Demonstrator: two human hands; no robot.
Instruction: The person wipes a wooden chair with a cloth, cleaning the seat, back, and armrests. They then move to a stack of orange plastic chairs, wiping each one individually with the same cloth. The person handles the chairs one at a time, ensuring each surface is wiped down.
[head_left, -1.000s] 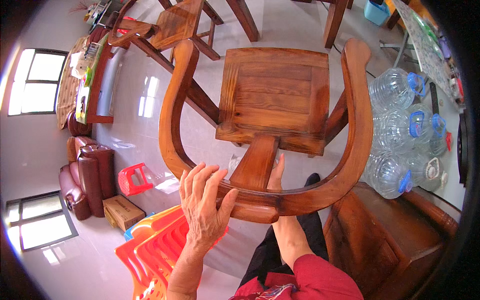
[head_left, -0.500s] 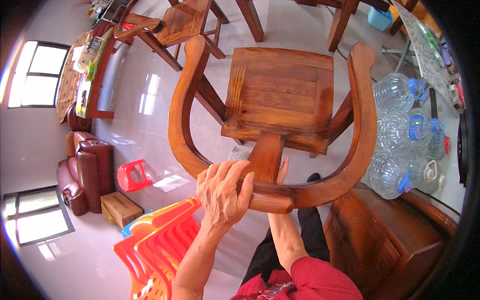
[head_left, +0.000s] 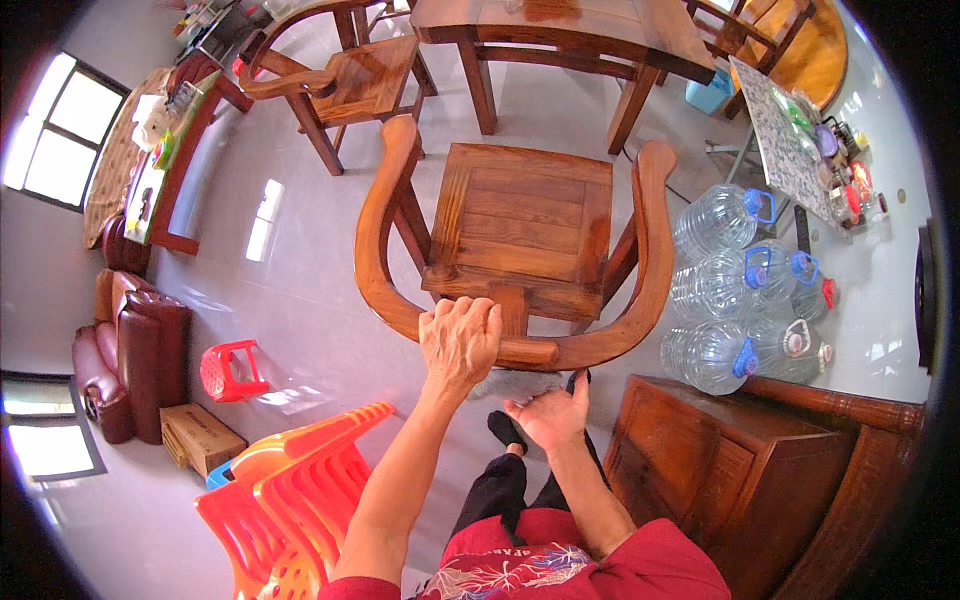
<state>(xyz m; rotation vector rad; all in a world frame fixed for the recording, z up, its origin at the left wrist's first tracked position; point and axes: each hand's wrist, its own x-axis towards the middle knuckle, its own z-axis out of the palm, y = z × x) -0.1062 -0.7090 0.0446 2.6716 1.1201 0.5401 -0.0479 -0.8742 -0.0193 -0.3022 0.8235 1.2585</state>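
- While the left hand's (head_left: 460,345) fingers gripped the chair (head_left: 525,215), the right hand's (head_left: 552,418) spread wide.
- The chair was near the bottles (head_left: 710,285).
- Handling seemed underway; the next move likely needed both hands.

Glossy brown wooden armchair (head_left: 522,225), upright

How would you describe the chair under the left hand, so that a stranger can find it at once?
Find the table at the top of the picture. Below it, near the middle, stands a wooden chair turned toward the table. A similar chair stands at the upper left; only this one has the left hand on its back rail.
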